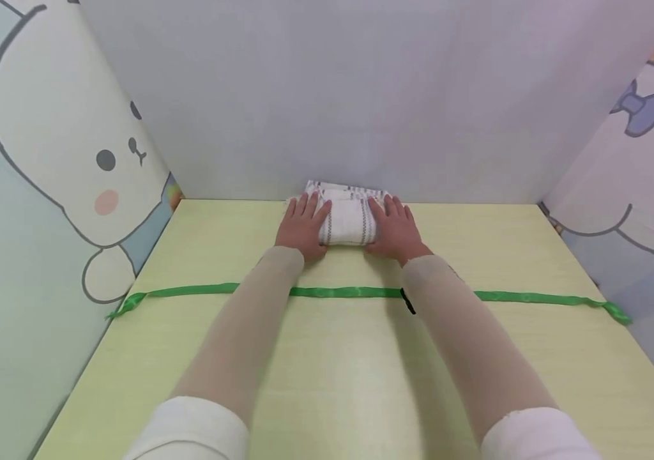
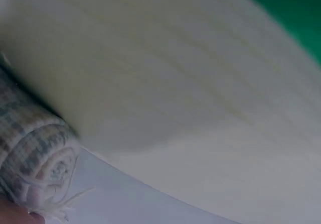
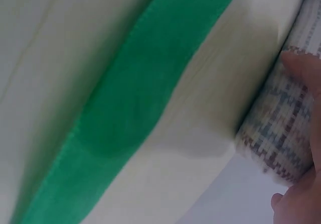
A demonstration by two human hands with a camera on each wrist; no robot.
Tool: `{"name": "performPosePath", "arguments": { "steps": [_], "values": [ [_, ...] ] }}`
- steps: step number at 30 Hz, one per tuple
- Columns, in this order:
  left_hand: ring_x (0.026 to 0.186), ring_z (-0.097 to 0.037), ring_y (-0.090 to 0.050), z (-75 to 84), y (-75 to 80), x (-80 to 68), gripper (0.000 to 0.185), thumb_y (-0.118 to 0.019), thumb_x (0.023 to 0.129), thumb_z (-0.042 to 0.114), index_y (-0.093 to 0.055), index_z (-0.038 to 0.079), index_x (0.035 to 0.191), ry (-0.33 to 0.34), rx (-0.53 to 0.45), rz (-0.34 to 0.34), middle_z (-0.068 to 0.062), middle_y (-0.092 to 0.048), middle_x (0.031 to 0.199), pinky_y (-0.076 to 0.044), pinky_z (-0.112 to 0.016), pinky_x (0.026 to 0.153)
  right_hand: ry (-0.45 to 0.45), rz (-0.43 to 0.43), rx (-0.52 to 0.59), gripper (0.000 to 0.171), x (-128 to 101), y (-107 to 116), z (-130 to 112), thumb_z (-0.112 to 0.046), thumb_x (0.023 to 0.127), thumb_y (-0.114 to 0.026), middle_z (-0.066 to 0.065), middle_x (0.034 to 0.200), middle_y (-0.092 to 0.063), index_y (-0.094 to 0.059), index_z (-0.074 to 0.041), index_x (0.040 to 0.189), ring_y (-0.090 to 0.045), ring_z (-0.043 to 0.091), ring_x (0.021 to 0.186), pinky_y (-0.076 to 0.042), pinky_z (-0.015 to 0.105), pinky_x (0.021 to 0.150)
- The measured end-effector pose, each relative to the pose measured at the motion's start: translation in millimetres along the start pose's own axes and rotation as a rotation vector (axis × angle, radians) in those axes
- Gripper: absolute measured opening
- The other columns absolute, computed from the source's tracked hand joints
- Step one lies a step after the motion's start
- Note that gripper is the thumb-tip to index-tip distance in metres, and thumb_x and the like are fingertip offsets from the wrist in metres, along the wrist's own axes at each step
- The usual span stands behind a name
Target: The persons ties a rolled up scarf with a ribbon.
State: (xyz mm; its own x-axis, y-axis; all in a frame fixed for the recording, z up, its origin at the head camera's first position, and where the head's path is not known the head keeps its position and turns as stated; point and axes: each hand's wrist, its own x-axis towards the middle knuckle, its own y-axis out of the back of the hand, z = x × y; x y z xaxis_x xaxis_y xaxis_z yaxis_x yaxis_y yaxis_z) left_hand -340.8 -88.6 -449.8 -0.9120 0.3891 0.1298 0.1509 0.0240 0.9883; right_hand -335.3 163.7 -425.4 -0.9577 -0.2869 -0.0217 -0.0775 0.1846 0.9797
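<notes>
A white towel (image 1: 347, 220) with thin dark stripes lies rolled up at the far edge of the pale yellow-green table (image 1: 338, 370), close to the back wall. My left hand (image 1: 302, 225) rests on the roll's left end with fingers straight. On the right end my right hand (image 1: 396, 228) lies the same way. The left wrist view shows the roll's fringed end (image 2: 37, 156) at the lower left. In the right wrist view the roll (image 3: 281, 128) sits at the right with a fingertip (image 3: 305, 73) against it.
A green ribbon (image 1: 344, 292) runs across the table from side to side, under both forearms; the same ribbon (image 3: 135, 108) fills the right wrist view. Cartoon-printed panels wall in the left (image 1: 45, 160) and right (image 1: 637, 160) sides, with a plain wall (image 1: 361, 96) behind.
</notes>
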Motion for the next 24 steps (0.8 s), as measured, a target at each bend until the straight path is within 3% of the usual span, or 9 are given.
{"name": "performPosePath", "arguments": {
  "steps": [5,9,14,19,24],
  "values": [
    [0.157,-0.034,-0.001,2.4,-1.1,1.5,0.107,-0.075,0.088,0.046,-0.008,0.022,0.168,0.024,-0.03,-0.003,-0.014,-0.006,0.172,0.007,-0.044,0.124,0.002,0.002,-0.011,0.112,4.1,-1.5,-6.1,-0.019,0.083,-0.082,0.024,0.169,-0.001,-0.008,-0.018,0.167,0.006,0.042,0.155,0.006,0.051,0.124],
    [0.156,-0.036,-0.01,5.7,-3.5,4.5,0.103,-0.075,0.088,0.038,-0.012,0.021,0.167,0.036,-0.043,0.003,-0.016,-0.014,0.17,0.0,-0.044,0.125,0.031,0.009,-0.049,0.11,5.7,-1.0,-9.4,-0.013,0.082,-0.08,0.026,0.168,-0.006,-0.01,-0.013,0.167,0.003,0.044,0.155,0.006,0.051,0.124],
    [0.148,-0.036,-0.029,13.0,-5.1,8.3,0.094,-0.078,0.087,0.031,-0.024,0.02,0.164,0.051,-0.045,0.033,-0.015,-0.036,0.159,-0.016,-0.046,0.125,0.069,0.014,-0.128,0.098,5.1,-1.0,-9.6,-0.011,0.089,-0.074,0.027,0.164,-0.02,-0.013,-0.008,0.165,-0.013,0.045,0.152,-0.004,0.053,0.125],
    [0.137,-0.035,-0.044,16.9,-4.5,11.8,0.069,-0.069,0.098,0.015,-0.035,0.019,0.158,0.063,-0.011,0.029,-0.013,-0.051,0.145,-0.032,-0.048,0.118,0.086,0.013,-0.161,0.081,5.8,-4.5,-8.9,-0.008,0.1,-0.063,0.026,0.158,-0.031,-0.016,-0.008,0.165,-0.024,0.044,0.148,-0.014,0.052,0.125],
    [0.126,-0.035,-0.054,18.6,1.3,15.5,0.047,-0.058,0.104,0.005,-0.042,0.014,0.147,0.049,0.05,0.004,-0.014,-0.059,0.135,-0.045,-0.05,0.106,0.083,0.027,-0.14,0.078,6.3,-7.3,-10.2,-0.005,0.099,-0.064,0.026,0.155,-0.036,-0.021,-0.009,0.164,-0.029,0.044,0.146,-0.019,0.053,0.123]
  ]
}}
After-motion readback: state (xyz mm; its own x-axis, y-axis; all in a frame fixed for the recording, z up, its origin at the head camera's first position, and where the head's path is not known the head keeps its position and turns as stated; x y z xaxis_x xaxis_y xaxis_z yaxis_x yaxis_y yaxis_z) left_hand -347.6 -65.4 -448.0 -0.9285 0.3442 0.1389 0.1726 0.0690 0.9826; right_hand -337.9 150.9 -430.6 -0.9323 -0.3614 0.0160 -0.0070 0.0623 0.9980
